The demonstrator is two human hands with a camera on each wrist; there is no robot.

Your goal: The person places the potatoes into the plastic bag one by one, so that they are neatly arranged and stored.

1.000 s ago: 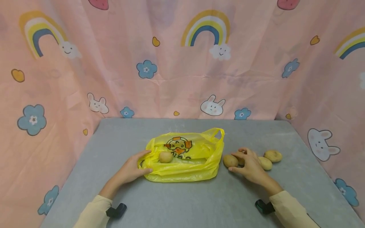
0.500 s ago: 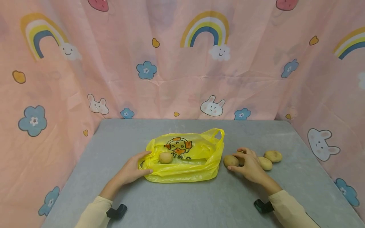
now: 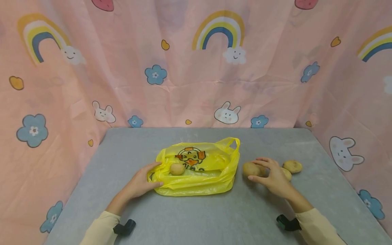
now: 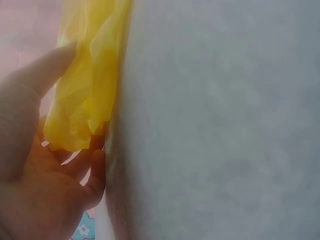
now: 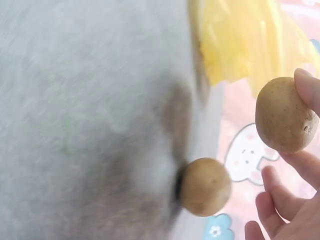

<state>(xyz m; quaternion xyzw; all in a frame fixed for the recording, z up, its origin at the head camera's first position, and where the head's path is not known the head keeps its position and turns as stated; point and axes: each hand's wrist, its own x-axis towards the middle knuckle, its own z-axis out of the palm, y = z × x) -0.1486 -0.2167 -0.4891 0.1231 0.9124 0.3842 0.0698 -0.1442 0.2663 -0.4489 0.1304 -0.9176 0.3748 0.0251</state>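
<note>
A yellow plastic bag (image 3: 196, 185) with a duck print lies on its side, a potato (image 3: 177, 169) sitting at its left part. My left hand (image 3: 141, 182) holds the bag's left end, thumb and fingers on either side of the plastic (image 4: 82, 105) in the left wrist view. Right of the bag, my right hand (image 3: 277, 180) pinches a potato (image 3: 251, 169) between thumb and fingertips. That potato (image 5: 285, 116) is held off the table in the right wrist view, with a second potato (image 5: 205, 187) resting on the tabletop beyond it. In the head view this second potato is partly hidden behind my fingers.
Two more potatoes, a farther one (image 3: 292, 166) and a nearer one (image 3: 287, 174) partly covered by my hand, lie to the right on the grey table (image 3: 196, 221). A pink patterned curtain (image 3: 190, 95) hangs behind and at both sides.
My right hand has closed on the leftmost potato and raised it slightly, shifting a little to the right. The left hand and the bag stay nearly where they were.
</note>
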